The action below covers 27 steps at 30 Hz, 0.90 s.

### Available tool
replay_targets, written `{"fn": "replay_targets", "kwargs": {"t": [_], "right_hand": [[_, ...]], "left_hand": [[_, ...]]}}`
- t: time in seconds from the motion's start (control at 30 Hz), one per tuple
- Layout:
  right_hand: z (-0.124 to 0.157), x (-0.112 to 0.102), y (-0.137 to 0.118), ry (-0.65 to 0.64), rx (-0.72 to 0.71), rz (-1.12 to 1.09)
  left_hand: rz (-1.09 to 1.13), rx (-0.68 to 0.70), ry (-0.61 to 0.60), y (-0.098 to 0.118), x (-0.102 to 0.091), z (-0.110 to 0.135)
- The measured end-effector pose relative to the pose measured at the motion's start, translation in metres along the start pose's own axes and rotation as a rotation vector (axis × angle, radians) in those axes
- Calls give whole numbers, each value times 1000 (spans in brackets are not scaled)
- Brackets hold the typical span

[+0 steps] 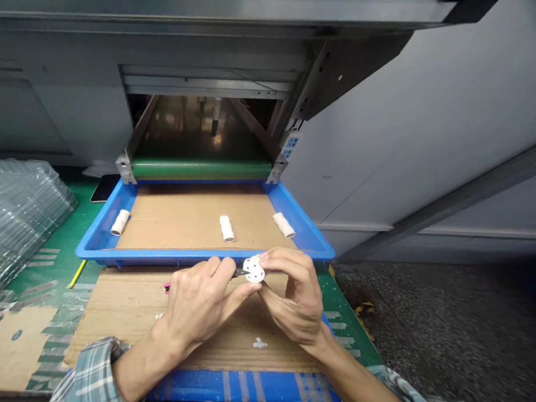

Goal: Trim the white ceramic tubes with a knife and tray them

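My right hand [291, 299] pinches a small white round plastic part [254, 268] with holes, held up over a sheet of cardboard [131, 300]. My left hand [200, 297] is closed around a small dark tool [239, 272] whose tip touches the part. Just beyond my hands sits a blue tray [98, 244] lined with cardboard. Three white tube-shaped parts [226, 228] lie in it: one at the left, one in the middle, one at the right. A tiny white piece [260, 343] lies on the cardboard below my hands.
A green conveyor roller [199, 168] ends at the tray's far edge, coming out of a grey machine [383, 122]. Stacked clear plastic trays [10, 211] lie at the left. A second blue tray edge [247, 387] runs under the cardboard. A yellow stick [77, 274] lies on the green mat.
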State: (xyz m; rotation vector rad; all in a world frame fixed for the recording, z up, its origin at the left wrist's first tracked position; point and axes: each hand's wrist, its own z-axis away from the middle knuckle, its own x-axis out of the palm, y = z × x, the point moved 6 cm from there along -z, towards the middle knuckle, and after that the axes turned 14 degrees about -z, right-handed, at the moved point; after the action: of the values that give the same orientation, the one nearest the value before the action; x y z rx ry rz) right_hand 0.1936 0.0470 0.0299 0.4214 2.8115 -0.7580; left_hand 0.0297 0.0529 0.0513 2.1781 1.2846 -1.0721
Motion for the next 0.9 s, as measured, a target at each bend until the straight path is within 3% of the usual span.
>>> {"fn": "replay_targets", "kwargs": {"t": [0.27,0.63,0.9], "right_hand": [[4,3,-7,38,-104,111],[9,5,-3,-27,44,-57],[11,16,-5,-93,85,-230]], "left_hand": [[101,2,-5,5,4,4],[373,29,163,-1,-1,5],[348,19,253,0,-9,4]]}}
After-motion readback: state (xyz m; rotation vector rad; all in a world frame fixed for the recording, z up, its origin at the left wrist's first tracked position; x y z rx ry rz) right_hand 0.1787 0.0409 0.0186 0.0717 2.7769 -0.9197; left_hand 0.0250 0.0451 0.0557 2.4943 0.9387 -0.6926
